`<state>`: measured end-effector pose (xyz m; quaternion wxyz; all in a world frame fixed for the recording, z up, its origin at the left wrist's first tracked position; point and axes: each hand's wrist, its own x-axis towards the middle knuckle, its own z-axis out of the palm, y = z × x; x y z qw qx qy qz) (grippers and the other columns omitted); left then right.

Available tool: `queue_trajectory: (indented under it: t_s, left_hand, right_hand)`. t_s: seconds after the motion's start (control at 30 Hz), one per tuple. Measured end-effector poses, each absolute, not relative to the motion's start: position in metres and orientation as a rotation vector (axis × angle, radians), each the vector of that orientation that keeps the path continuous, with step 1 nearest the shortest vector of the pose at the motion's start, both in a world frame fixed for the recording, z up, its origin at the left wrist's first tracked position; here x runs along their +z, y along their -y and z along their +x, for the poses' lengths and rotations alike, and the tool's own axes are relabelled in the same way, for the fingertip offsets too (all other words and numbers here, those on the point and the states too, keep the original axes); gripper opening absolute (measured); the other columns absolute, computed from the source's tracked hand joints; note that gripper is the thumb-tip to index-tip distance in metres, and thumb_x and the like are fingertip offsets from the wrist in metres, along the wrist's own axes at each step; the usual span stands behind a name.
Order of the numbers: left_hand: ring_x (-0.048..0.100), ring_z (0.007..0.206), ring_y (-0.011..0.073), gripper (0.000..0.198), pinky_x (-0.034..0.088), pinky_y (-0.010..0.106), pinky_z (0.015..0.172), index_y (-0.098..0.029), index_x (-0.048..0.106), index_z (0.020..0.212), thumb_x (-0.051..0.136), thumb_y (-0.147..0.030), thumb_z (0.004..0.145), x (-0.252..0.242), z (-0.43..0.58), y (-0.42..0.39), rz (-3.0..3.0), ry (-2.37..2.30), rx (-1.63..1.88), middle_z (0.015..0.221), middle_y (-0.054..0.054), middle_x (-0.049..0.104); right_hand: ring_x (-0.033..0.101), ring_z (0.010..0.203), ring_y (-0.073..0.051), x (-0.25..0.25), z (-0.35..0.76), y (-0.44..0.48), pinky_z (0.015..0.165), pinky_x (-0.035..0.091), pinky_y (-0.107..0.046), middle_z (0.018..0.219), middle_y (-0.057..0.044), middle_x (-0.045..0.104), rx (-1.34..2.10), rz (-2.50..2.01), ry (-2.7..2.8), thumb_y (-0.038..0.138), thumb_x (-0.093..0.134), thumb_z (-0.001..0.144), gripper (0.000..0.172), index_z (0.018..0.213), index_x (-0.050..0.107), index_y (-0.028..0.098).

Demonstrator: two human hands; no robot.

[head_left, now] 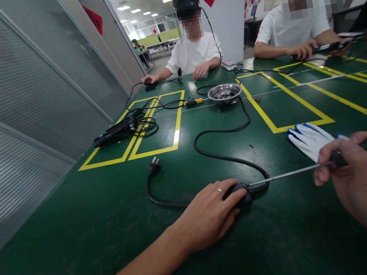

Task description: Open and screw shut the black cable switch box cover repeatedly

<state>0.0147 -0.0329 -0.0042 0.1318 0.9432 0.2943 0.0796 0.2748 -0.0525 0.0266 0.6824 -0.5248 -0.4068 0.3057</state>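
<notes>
Under my left hand (214, 210) is a small black box (245, 193) with a cable at each end, pressed against the green table. The fingers of that hand curl over it. My right hand (363, 172) grips the dark handle of a long screwdriver (292, 172), whose thin metal shaft points left and reaches the box's right end. From the box, the black cable (202, 146) snakes away toward the metal bowl, while its other end carries a two-pin plug (154, 166). A white glove with blue trim (310, 140) lies just beyond my right hand.
A metal bowl (224, 94) holds small dark parts, with a yellow-and-black screwdriver (193, 102) beside it. Bundled black cables (125, 126) lie at the left, across yellow tape outlines. Two people in white shirts sit opposite, their hands on the table. A partition wall (19, 90) stands left.
</notes>
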Motion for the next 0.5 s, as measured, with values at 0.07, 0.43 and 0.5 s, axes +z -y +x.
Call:
queue_trajectory:
  t_s: [0.07,0.43,0.5]
  left_hand:
    - [0.050,0.119,0.0280,0.043,0.045,0.045,0.097,-0.019,0.038,0.136,0.047,-0.019,0.093,-0.005,0.015,0.033,2.725,-0.856,0.251,0.140,0.014,0.041]
    - [0.051,0.115,0.0299,0.046,0.045,0.048,0.095,-0.021,0.037,0.137,0.048,-0.026,0.094,-0.002,0.017,0.031,2.775,-0.908,0.179,0.137,0.015,0.044]
    - [0.052,0.114,0.0296,0.039,0.045,0.048,0.094,-0.020,0.041,0.133,0.046,-0.026,0.095,-0.003,0.018,0.029,2.791,-0.898,0.142,0.136,0.014,0.044]
  right_hand:
    - [0.053,0.052,-0.019,0.024,0.276,0.052,0.050,0.044,-0.039,0.076,0.001,0.055,0.722,-1.197,0.934,0.035,0.056,0.084,0.011,0.085,0.047,0.030]
    - [0.052,0.056,-0.019,0.031,0.286,0.054,0.049,0.043,-0.038,0.077,-0.001,0.053,0.734,-1.109,0.904,0.034,0.045,0.090,0.004,0.088,0.045,0.031]
    - [0.054,0.058,-0.021,0.033,0.289,0.057,0.050,0.044,-0.038,0.077,-0.001,0.054,0.769,-1.088,0.910,0.033,0.042,0.091,0.004,0.092,0.046,0.032]
